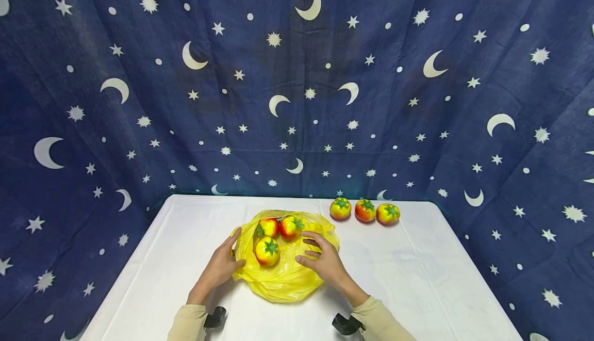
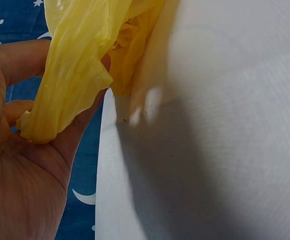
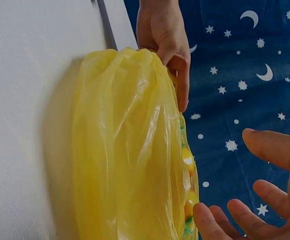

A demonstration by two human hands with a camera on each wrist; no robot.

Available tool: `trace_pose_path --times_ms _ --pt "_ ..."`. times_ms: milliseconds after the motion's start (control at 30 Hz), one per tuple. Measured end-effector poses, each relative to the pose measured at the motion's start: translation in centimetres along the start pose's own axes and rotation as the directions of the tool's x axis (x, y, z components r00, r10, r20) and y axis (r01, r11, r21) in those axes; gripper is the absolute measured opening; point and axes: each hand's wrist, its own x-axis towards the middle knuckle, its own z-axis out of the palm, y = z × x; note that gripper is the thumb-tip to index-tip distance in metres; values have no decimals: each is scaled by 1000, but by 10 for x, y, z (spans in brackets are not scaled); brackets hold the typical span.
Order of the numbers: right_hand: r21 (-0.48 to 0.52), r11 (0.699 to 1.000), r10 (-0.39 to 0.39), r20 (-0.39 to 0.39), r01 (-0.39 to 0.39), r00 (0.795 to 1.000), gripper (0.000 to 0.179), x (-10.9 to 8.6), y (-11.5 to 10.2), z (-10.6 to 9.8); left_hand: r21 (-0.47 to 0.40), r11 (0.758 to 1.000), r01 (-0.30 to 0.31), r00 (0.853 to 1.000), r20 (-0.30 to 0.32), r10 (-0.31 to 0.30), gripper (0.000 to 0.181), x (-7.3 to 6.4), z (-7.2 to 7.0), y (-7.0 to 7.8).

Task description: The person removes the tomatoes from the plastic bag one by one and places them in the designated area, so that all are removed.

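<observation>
A yellow plastic bag [image 1: 283, 279] lies on the white table with its mouth spread open. Inside it sit three red-and-yellow tomatoes with green leafy tops: one at the front [image 1: 267, 251], one at the back left [image 1: 269, 227] and one at the back right [image 1: 290, 227]. My left hand [image 1: 223, 262] grips the bag's left rim; in the left wrist view the yellow film [image 2: 74, 75] runs between thumb and fingers. Over the bag's right side hovers my right hand [image 1: 325, 261], fingers spread and bent a little, holding nothing. The right wrist view shows its fingertips beside the bag's mouth.
Three more tomatoes stand in a row at the table's back right: a left one [image 1: 340, 209], a middle one [image 1: 365, 211] and a right one [image 1: 388, 214]. A dark blue curtain [image 1: 250, 165] with moons and stars surrounds the table [image 1: 417, 279] at the back and sides.
</observation>
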Motion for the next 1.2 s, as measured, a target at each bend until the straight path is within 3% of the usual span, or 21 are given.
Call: trace_pose_path --times_ms 300,567,700,1200 --pt "-27 1000 -1 58 3 998 59 8 0 13 -6 1000 1 1000 0 -1 92 -1 0 -1" --pt "-31 999 35 99 -32 995 63 31 33 28 -12 1000 -5 1000 -1 5 92 -2 0 -2" --pt "-18 999 41 116 -39 992 65 36 40 35 -20 1000 -6 1000 0 6 91 -3 1 -2" --pt "-75 992 107 94 -100 990 64 46 46 54 -18 1000 3 1000 -7 -3 90 -2 0 3"
